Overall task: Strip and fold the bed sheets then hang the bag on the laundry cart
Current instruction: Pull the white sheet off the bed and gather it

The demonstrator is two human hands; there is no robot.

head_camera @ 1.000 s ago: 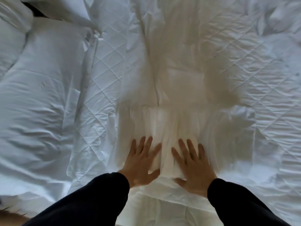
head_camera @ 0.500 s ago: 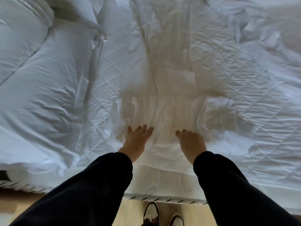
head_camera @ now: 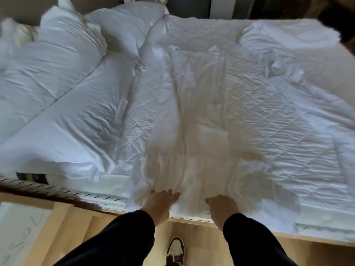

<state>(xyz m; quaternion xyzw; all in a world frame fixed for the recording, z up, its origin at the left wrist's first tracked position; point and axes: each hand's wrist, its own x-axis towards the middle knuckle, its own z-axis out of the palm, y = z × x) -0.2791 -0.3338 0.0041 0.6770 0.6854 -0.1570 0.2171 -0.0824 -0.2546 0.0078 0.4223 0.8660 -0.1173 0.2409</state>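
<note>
At the near edge, above a shoe (head_camera: 175, 250) on the wooden floor (head_camera: 80, 227), both hands meet the side of the bed (head_camera: 96, 198). The left hand (head_camera: 163, 200) lies on the sheet (head_camera: 201, 131) with its fingers fairly straight, pressing rather than gripping. The right hand (head_camera: 222, 206) has its fingers curled down into the cloth and seems to grip the near end, though blur makes this uncertain. The sheet is already off the mattress and gathered into a long narrow strip that runs from the hands straight across the bed, so stripping looks done and folding is partly done; the strip has yet to be doubled up into a compact bundle. On either side of it the quilted mattress pad (head_camera: 269, 112) lies bare. To the left rests a bulky duvet (head_camera: 57, 121), with pillows (head_camera: 124, 25) beyond it, and at the far right more rumpled linen (head_camera: 297, 45) lies loose, which probably also needs folding. Neither the bag nor the laundry cart is in view, so that last step appears not yet done.
</note>
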